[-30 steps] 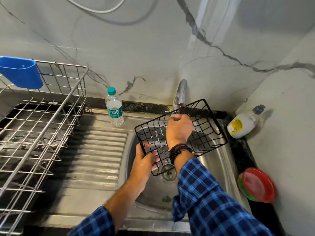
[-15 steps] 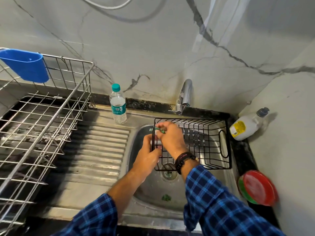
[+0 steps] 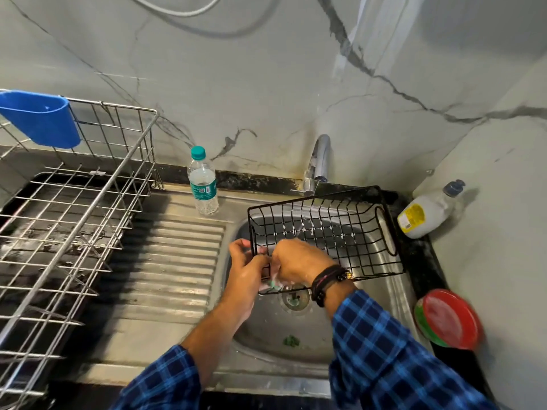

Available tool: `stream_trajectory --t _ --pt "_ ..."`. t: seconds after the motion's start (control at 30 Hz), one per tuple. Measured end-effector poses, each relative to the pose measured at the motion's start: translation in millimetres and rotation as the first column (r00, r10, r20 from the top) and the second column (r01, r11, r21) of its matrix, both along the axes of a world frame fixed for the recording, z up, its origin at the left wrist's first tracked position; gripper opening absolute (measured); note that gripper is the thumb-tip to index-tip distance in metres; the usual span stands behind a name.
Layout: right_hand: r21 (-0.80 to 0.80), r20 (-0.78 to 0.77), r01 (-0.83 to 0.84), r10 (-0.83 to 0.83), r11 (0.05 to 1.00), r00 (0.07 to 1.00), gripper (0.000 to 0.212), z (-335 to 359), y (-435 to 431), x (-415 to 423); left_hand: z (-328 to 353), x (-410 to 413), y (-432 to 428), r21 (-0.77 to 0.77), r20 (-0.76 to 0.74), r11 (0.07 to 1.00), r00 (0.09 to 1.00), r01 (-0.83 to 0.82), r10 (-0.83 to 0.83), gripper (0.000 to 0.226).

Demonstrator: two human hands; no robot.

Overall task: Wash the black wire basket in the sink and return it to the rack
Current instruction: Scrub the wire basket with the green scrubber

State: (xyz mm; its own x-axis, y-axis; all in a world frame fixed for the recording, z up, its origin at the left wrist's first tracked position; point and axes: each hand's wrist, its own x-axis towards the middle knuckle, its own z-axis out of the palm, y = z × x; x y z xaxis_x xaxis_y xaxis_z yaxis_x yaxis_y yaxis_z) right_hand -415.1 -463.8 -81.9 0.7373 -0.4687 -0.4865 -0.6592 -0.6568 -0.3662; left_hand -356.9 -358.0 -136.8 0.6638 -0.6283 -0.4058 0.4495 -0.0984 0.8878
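There's the basket [image 3: 325, 232], tilted over the sink [image 3: 393, 300] under the tap [image 3: 319, 161]. Left hand [image 3: 247, 273] grips its near-left corner, and right hand [image 3: 299, 260] curls round a blurry green pad [image 3: 273, 284]. Brace that corner and scrub wire by wire.

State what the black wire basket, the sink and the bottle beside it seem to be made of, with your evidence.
Black wire basket: thin metal wire, probably coated, in an even matt black rigid grid.
Sink: likely stainless steel, brushed, with soft grey reflections and pressed drainer ribs.
Bottle: clear plastic, see-through, with a teal cap.
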Motion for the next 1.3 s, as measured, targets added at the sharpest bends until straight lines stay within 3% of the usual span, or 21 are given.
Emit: stream_trajectory --t 0.1,0.17,0.43,0.53,0.6,0.67,0.8,0.93,1.0,1.17,1.23,1.3 --pt "-0.099 0.245 0.196 -0.167 0.975 0.955 0.006 0.3 -4.4 11.8 8.8 2.0 -2.5 -0.003 0.091 0.999 0.995 0.035 -0.035 0.035" --pt "-0.124 0.268 0.202 -0.163 0.972 0.95 0.01 -2.8 -4.4 15.6 11.9 4.1 -3.1 -0.011 0.14 0.999 0.99 0.037 -0.035 0.041" --pt "-0.027 -0.001 -0.112 0.112 0.993 0.994 0.014 6.2 -16.6 -24.1 10.3 4.6 5.7 -0.08 0.118 0.997 0.993 -0.011 0.02 0.049" --pt "-0.212 -0.17 -0.111 0.075 0.971 0.983 0.016 20.6 -37.0 -46.0 10.2 6.0 8.2 -0.122 0.1 0.992 0.995 0.012 0.0 0.047" --pt "-0.422 -0.271 -0.083 -0.038 0.903 0.962 0.019 30.7 -47.7 -59.3 11.0 7.8 11.8 -0.157 0.115 0.988 0.993 0.006 0.012 0.048" --pt "-0.501 -0.315 -0.07 -0.107 0.862 0.943 0.023 33.3 -43.9 -65.5 9.2 9.6 13.1 -0.174 0.145 0.985 0.989 0.001 0.025 0.049" --pt "-0.297 -0.088 0.06 -0.09 0.953 0.992 0.02 22.2 7.7 -40.3 9.5 -0.2 6.0 -0.134 0.284 0.99 0.959 0.032 0.007 0.05" --pt "-0.16 0.103 0.018 -0.002 0.987 0.995 0.017 11.0 40.3 -14.8 11.6 -5.2 6.6 -0.157 0.413 0.985 0.911 0.065 0.006 0.045" --pt "-0.181 0.046 0.019 -0.011 0.983 0.999 0.013 9.1 23.2 -26.7 11.0 -5.6 10.9 -0.168 0.405 0.983 0.914 0.076 -0.002 0.047" --pt "-0.483 -0.254 -0.002 -0.138 0.876 0.957 0.023 23.8 -38.5 -75.9 7.6 -0.2 14.8 -0.165 0.323 0.986 0.946 0.027 0.028 0.048" --pt "-0.457 -0.363 -0.013 -0.173 0.889 0.915 0.028 22.2 -44.0 -73.0 8.8 1.3 12.7 -0.147 0.354 0.988 0.935 0.052 0.004 0.052" --pt "-0.419 -0.37 0.001 -0.172 0.908 0.913 0.031 13.1 -39.2 -63.4 9.7 5.2 9.4 -0.138 0.417 0.988 0.909 0.062 0.001 0.052"
